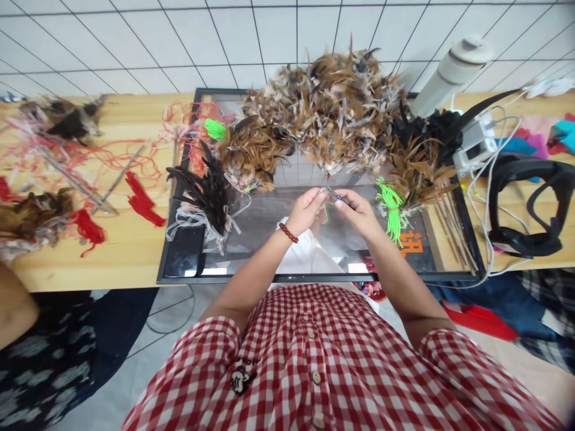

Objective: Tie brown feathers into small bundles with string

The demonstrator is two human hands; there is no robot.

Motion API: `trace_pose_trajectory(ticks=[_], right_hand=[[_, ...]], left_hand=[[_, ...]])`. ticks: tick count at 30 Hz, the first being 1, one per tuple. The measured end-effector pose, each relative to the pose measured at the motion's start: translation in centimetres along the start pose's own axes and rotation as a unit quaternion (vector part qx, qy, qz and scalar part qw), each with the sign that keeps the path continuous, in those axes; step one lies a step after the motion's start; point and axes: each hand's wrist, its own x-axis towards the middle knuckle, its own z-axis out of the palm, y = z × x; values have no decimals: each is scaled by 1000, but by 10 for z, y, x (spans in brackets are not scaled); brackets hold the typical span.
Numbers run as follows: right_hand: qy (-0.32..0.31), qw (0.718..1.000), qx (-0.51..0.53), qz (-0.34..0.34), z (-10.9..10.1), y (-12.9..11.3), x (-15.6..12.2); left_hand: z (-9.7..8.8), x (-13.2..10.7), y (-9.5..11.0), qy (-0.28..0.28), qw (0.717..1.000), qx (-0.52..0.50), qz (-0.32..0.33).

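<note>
My left hand [304, 211], with a reddish-brown bead bracelet [288, 232] at the wrist, is closed in a pinch. My right hand [356, 209] is closed too, its fingertips almost meeting those of the left. Between them is something small and thin, greyish, too small to name; a bit of shiny blue shows at the right fingertips. Just beyond the hands lies a big heap of brown feathers [332, 114]. Left of them is a bunch of black feathers [209, 194] with clear strips, and to the right a bundle of bright green cord [392, 209].
A black-framed glass panel [467, 251] lies on the wooden table [135, 257]. At the right are thin sticks [453, 230], a white bottle [449, 78], a charger with cables [476, 140] and a black headset [530, 203]. Red yarn [142, 199] lies left, near another person's arm [15, 308].
</note>
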Motion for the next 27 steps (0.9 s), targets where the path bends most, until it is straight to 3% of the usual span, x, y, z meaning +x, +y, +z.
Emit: trace_pose_trajectory(ticks=[5, 15, 27], right_hand=[[11, 999, 37, 36, -7, -2, -2], [2, 990, 123, 73, 2, -3, -1], [34, 978, 181, 99, 13, -8, -1]], left_hand=[[0, -1, 5, -23, 1000, -17, -5], [-1, -1, 1, -98, 995, -13, -11], [-5, -1, 6, -95, 995, -19, -38]])
